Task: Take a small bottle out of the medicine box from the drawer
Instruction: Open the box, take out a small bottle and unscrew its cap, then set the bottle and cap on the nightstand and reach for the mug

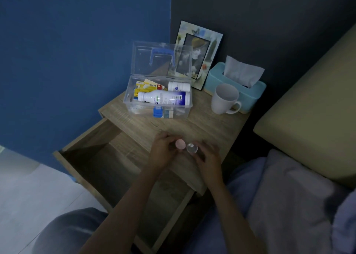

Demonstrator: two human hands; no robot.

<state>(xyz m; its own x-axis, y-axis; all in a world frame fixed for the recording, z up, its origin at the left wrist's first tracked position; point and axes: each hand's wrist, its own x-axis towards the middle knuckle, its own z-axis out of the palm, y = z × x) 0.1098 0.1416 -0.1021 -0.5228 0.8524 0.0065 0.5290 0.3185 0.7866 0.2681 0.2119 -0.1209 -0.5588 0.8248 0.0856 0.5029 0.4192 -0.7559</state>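
The clear plastic medicine box (pixel 133 101) stands on the wooden nightstand with its lid up; a large white bottle (pixel 163 98), a smaller white bottle (pixel 178 86) and yellow packets lie inside. Below it the drawer (pixel 107 163) is pulled out and looks bare. Over the nightstand's front edge my left hand (pixel 163 151) holds a small item with a pink round end (pixel 180 144). My right hand (pixel 208 156) holds a small clear round piece (pixel 192 148) right beside it. I cannot tell which piece is the bottle and which the cap.
A white mug (pixel 224 98), a teal tissue box (pixel 238 84) and a picture frame (pixel 200 51) stand at the back of the nightstand (pixel 202 122). A blue wall is at the left, a bed with a beige headboard (pixel 308 109) at the right.
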